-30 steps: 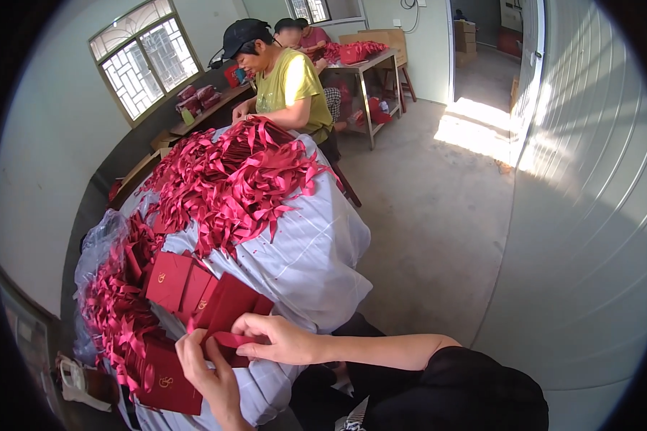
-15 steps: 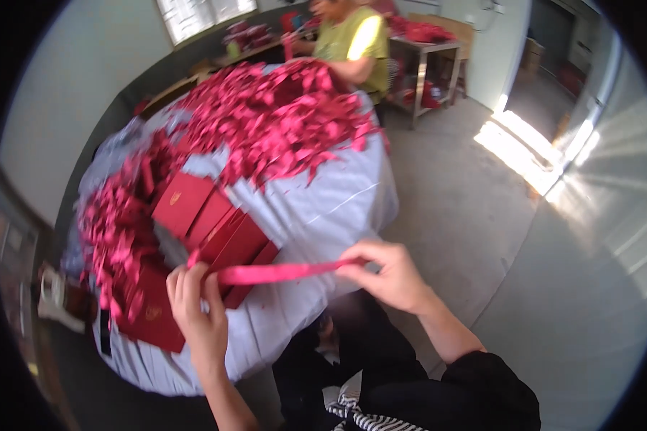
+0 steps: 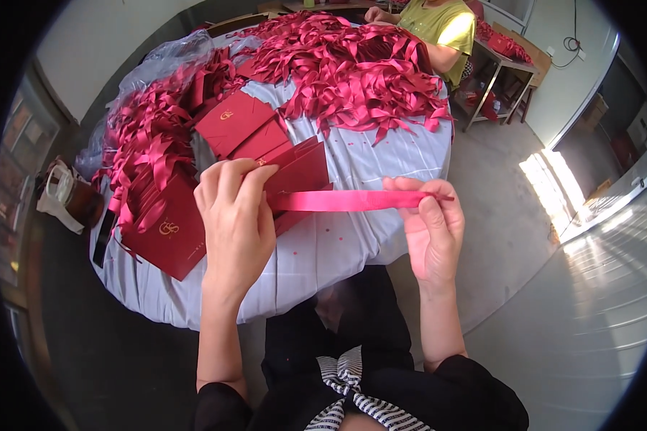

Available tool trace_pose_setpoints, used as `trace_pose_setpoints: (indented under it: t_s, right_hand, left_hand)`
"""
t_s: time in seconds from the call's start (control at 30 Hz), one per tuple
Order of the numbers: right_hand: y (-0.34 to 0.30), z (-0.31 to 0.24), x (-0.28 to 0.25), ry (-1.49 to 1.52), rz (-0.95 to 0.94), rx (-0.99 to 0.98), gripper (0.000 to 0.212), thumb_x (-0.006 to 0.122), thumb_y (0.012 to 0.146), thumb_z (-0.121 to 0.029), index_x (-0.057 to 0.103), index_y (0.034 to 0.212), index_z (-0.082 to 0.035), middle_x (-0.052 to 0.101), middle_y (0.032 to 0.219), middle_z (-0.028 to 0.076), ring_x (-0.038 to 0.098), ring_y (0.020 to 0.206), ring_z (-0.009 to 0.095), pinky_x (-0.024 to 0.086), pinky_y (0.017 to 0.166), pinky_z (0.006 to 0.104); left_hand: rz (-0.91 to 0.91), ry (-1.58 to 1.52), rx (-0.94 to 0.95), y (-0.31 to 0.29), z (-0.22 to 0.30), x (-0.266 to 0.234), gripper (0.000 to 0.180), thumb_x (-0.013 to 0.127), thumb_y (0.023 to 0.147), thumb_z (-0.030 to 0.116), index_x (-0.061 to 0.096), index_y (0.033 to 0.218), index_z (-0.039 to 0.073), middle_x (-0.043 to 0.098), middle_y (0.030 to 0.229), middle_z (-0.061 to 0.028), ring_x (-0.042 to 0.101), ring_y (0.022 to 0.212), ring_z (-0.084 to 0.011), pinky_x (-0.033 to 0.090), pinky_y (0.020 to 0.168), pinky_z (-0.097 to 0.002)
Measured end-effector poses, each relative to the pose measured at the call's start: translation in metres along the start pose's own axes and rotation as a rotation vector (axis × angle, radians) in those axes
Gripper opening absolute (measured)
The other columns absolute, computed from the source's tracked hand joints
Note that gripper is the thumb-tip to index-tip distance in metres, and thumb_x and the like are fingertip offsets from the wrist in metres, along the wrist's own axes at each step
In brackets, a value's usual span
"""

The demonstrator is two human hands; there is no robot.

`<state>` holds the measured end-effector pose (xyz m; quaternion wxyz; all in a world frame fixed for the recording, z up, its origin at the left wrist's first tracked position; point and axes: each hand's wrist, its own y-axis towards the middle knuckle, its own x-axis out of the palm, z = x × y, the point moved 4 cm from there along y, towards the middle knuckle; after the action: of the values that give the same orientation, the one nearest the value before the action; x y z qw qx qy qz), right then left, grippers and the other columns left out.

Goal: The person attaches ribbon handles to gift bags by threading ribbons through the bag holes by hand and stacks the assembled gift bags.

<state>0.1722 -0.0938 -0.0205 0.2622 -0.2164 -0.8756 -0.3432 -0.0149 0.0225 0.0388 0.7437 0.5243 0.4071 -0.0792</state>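
Between my two hands a pink-red ribbon is stretched level above the table's near edge. My left hand has its fingers bent over the ribbon's left end, back of the hand showing; that end is hidden. My right hand pinches the other end between thumb and fingertips, palm turned toward me. Just beyond my left hand lie several dark red paper bags, flat and overlapping, with gold print. More red bags with ribbons on them are stacked to the left of that hand.
A large heap of ribboned red bags covers the far side of the cloth-covered table. Clear plastic lies at the far left. A person in a yellow-green top works across the table. A metal-legged side table stands back right.
My view has tilted and shifted, so the table sits further right and higher. My right hand has turned palm toward me. The ribbon stays stretched between both hands.
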Motion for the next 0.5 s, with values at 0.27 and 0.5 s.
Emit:
trace_pose_setpoints:
  t_s: [0.27,0.5]
  right_hand:
    - [0.015,0.039,0.044,-0.180,-0.152,0.331,0.017,0.053,0.095,-0.009,0.057,0.104,0.005,0.058,0.072,0.006,0.054,0.057,0.008,0.048,0.056,0.0228]
    - [0.018,0.062,0.053,-0.446,-0.139,0.375,0.017,0.055,0.095,-0.014,0.059,0.091,0.002,0.056,0.065,0.002,0.050,0.050,0.004,0.040,0.045,0.0202]
  left_hand:
    - [-0.060,-0.129,0.040,0.029,-0.010,0.012,0.009,0.066,0.077,0.010,0.067,0.085,0.006,0.063,0.075,-0.0035,0.052,0.081,-0.0245,0.038,0.077,-0.0355]
    - [-0.164,-0.294,-0.038,0.034,-0.023,0.017,0.016,0.067,0.077,0.008,0.069,0.093,0.004,0.056,0.076,-0.0075,0.050,0.080,-0.0222,0.039,0.074,-0.0337]
